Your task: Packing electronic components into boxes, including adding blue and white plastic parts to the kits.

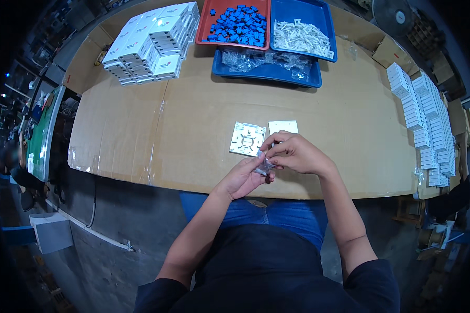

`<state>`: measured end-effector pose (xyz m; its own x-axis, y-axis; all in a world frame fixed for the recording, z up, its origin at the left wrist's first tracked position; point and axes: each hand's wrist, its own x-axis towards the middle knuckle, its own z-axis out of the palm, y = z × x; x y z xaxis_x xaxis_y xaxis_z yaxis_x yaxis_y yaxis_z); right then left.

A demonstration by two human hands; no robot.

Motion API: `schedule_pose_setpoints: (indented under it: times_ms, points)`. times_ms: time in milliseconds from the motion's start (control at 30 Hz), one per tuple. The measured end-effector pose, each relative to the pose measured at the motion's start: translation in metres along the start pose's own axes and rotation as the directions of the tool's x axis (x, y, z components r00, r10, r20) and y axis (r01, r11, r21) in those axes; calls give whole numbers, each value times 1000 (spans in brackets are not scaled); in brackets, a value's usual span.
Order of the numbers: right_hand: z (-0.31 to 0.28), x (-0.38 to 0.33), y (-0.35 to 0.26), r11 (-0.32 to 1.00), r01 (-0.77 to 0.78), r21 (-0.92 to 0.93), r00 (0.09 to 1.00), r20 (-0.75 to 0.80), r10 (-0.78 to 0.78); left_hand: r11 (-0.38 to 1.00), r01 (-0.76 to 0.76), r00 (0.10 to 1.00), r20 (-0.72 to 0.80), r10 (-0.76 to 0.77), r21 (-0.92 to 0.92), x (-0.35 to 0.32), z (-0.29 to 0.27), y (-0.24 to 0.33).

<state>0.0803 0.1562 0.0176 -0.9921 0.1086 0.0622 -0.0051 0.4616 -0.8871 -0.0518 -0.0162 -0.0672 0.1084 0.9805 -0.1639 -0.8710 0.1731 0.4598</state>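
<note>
Near the table's front edge my two hands meet over a small clear plastic bag [265, 166]. My left hand [244, 176] holds it from below, palm partly up, with the thumb pressed on it. The fingers of my right hand [293, 154] pinch the bag's upper part; what is inside it is too small to make out. Just beyond my hands lies a white plastic tray-like housing [247, 138] with molded ribs and round openings. Beside it, partly hidden by my right hand, is a flat white cover [283, 126].
At the back stand a red tray [206, 21] of blue pieces [240, 26], a blue tray [330, 31] of white parts [300, 37], and a lower blue tray [266, 77] with clear bags. White boxes [146, 44] are stacked back left; white housings [423, 120] line the right.
</note>
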Motion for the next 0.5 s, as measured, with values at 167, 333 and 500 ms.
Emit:
schedule_pose_setpoints:
  times_ms: [167, 333, 500]
  points:
    - [-4, 1, -12, 981, -178, 84, 979, 118, 168, 998, 6, 1000, 10, -6, 55, -3, -3, -2]
    - [-3, -3, -24, 933, -292, 209, 955, 118, 273, 998, -22, 1000, 2, 22, 59, -6, 13, 5]
    - [-4, -6, -22, 986, -164, 11, 984, 66, 163, 997, -79, 993, -92, 78, -10, 0, 27, 1]
